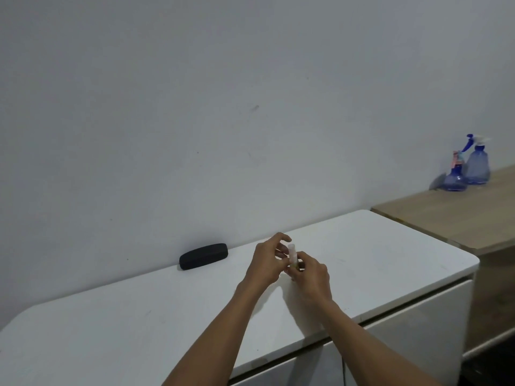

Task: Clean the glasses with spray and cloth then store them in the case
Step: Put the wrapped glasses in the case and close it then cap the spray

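Head view. A white, round-cornered cabinet top [139, 316] stands against a pale grey wall [195, 93]. Near the centre of the top, both hands meet around a small, slim, translucent white spray bottle [292, 253], held upright. The right hand [310, 277], at 4 o'clock from the bottle, has its fingers curled round the lower body. The left hand [269, 260], at 9 o'clock, pinches near the upper part, its other fingers arched loosely above. Whether the cap is on cannot be told. A closed black oblong glasses case [203, 256] lies at 9 o'clock from the hands, near the wall and apart from them. On a light wooden tabletop [459, 218] at 2 o'clock stand two blue plastic trigger sprayers [478, 167], just beside each other.
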Demonstrator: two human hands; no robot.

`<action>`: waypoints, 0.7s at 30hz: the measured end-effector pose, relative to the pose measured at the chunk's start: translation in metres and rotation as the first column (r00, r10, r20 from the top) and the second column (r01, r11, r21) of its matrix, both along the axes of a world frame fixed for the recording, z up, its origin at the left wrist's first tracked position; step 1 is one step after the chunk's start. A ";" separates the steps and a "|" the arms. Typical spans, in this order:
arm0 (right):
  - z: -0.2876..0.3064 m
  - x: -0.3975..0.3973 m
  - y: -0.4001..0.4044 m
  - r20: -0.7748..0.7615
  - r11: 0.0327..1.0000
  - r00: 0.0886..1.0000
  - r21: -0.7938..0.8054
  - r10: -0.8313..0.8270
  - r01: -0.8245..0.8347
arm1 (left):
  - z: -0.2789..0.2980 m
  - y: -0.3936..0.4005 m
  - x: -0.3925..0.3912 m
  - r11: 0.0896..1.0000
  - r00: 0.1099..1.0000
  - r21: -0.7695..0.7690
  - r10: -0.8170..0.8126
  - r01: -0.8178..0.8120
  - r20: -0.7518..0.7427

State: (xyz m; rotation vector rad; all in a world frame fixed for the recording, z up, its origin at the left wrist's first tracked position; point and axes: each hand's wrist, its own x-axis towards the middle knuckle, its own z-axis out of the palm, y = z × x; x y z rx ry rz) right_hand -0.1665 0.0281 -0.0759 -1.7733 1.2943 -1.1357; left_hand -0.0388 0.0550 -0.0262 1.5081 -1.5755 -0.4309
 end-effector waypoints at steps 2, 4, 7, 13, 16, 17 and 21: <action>0.000 0.000 0.001 -0.006 1.000 1.000 -0.014 -0.012 0.012 | -0.010 0.006 0.011 0.997 0.997 0.027 0.067 -0.069 0.048; 0.000 0.000 0.001 -0.013 0.999 1.000 -0.022 -0.023 0.023 | -0.022 0.013 0.031 0.982 0.977 0.056 0.170 -0.178 0.132; -0.002 0.002 0.001 -0.048 0.999 0.998 -0.030 -0.031 0.029 | -0.041 0.029 0.068 0.934 0.924 0.119 0.304 -0.338 0.232; 0.002 0.015 -0.008 -0.060 1.000 0.998 -0.002 0.010 -0.010 | -0.054 0.047 0.119 0.852 0.821 0.171 0.396 -0.496 0.411; 0.007 0.034 -0.013 -0.029 0.998 0.998 0.005 0.060 -0.060 | -0.058 0.040 0.127 0.832 0.776 0.190 0.369 -0.521 0.512; 0.009 0.043 -0.015 -0.025 0.997 0.997 0.004 0.074 -0.074 | -0.061 0.037 0.129 0.828 0.753 0.180 0.364 -0.531 0.548; 0.019 0.084 -0.033 -0.023 0.993 0.993 -0.019 0.115 -0.115 | -0.069 0.025 0.134 0.814 0.709 0.165 0.362 -0.557 0.605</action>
